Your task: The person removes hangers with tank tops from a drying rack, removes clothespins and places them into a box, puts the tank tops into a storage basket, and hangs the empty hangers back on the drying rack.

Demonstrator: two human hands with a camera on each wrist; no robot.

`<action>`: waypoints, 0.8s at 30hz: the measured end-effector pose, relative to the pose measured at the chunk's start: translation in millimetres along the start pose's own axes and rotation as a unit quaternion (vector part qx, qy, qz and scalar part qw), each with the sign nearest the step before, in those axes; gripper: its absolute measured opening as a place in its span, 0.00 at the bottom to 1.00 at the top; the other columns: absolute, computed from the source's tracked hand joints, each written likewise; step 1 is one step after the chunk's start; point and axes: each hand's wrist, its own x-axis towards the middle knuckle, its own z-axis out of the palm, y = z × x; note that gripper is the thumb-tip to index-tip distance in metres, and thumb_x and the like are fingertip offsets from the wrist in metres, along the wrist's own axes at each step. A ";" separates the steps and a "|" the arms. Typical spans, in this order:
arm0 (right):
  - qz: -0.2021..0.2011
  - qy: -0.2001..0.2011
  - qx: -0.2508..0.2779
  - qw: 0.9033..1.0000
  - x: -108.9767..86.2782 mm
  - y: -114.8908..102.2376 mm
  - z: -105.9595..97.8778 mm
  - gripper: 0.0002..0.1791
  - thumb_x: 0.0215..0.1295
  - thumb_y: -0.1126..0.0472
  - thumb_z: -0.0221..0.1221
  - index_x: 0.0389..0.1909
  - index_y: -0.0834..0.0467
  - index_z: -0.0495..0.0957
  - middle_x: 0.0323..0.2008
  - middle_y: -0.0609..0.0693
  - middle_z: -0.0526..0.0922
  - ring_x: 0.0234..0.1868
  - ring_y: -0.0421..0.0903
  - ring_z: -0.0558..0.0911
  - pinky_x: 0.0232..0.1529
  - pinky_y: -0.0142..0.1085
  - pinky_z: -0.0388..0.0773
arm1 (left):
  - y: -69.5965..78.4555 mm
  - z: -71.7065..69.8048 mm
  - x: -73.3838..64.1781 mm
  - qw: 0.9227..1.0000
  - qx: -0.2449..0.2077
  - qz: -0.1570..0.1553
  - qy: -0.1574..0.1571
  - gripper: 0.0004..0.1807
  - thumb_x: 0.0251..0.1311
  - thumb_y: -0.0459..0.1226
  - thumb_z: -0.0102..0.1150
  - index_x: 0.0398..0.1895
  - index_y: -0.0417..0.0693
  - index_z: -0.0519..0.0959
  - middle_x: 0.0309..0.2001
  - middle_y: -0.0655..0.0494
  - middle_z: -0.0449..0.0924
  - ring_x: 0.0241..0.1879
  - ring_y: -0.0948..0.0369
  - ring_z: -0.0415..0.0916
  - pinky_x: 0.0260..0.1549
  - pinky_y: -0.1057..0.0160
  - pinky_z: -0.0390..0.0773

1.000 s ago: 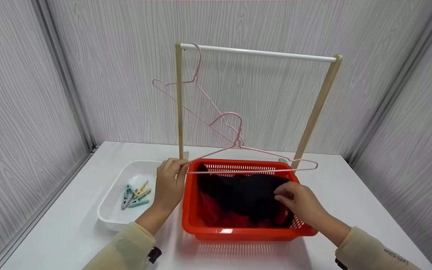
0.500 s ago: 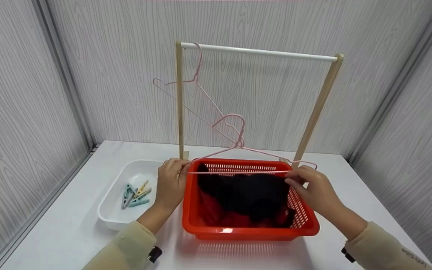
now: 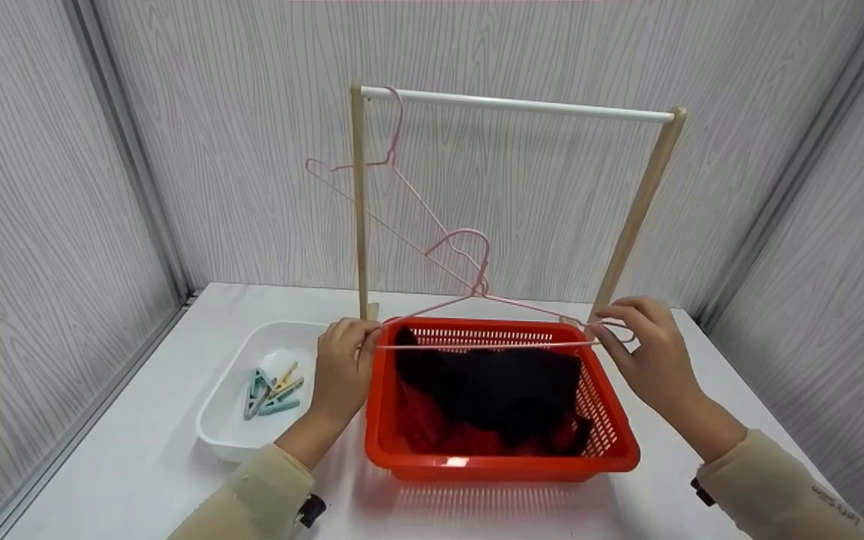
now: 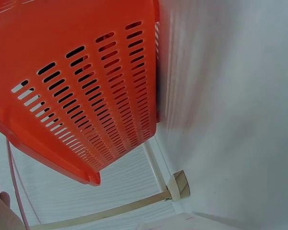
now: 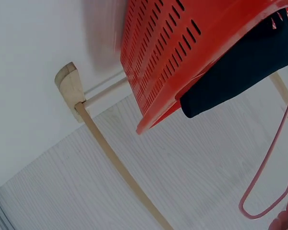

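A pink wire clothes hanger [image 3: 522, 301] is held level above the red basket [image 3: 503, 466]. My left hand [image 3: 343, 366] grips its left end, over the basket's left rim. At the other end, the fingertips and thumb of my right hand [image 3: 653, 356] pinch the hanger near its looped corner. The right wrist view shows that corner [image 5: 252, 216] beside the fingertips [image 5: 285, 219]. Inside the basket lies a black cloth item [image 3: 511, 386], with red fabric [image 3: 421, 420] partly hidden under it.
Behind the basket stands a rack with wooden posts [image 3: 634, 225] and a white rail [image 3: 522, 105]. A second pink hanger [image 3: 421, 199] hangs at the rail's left. On the left, a white tray [image 3: 214, 427] holds several clothespins [image 3: 280, 394]. Patterned panels enclose the white table [image 3: 132, 450].
My right hand has moved from the black cloth up and rightward to the hanger's right end, where it now pinches. The left hand and hanger have barely shifted.
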 end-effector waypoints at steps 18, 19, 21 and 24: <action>0.074 -0.063 0.023 0.995 -12.8 7.3 10.3 0.10 0.61 0.73 0.66 0.41 0.59 0.85 0.36 0.48 0.82 0.41 0.40 0.76 0.40 0.16 0.72 | 6.9 2.4 0.2 1.000 -0.005 -0.007 -0.010 0.04 0.63 0.32 0.64 0.39 0.45 0.84 0.37 0.54 0.81 0.40 0.55 0.76 0.45 0.50 0.72; 0.084 -0.067 0.029 0.994 -13.4 7.4 10.4 0.10 0.61 0.73 0.66 0.41 0.58 0.85 0.36 0.48 0.82 0.40 0.39 0.76 0.40 0.16 0.73 | 6.8 2.5 -0.3 1.000 -0.005 -0.006 -0.011 0.04 0.64 0.32 0.64 0.39 0.45 0.84 0.37 0.54 0.81 0.40 0.55 0.76 0.44 0.51 0.72; 0.105 -0.072 0.042 0.991 -14.0 7.9 10.5 0.09 0.63 0.72 0.65 0.42 0.58 0.85 0.36 0.48 0.82 0.40 0.39 0.76 0.40 0.16 0.73 | 7.3 2.1 -1.4 1.000 -0.006 -0.003 -0.012 0.04 0.64 0.33 0.64 0.40 0.46 0.84 0.36 0.54 0.81 0.39 0.56 0.76 0.43 0.52 0.72; 0.132 -0.080 0.051 0.987 -14.3 9.7 10.0 0.07 0.65 0.69 0.64 0.42 0.58 0.85 0.36 0.48 0.82 0.40 0.39 0.74 0.41 0.17 0.72 | 7.4 2.1 -2.7 1.000 -0.011 0.003 -0.012 0.04 0.64 0.33 0.64 0.40 0.46 0.85 0.35 0.55 0.81 0.38 0.57 0.75 0.41 0.54 0.72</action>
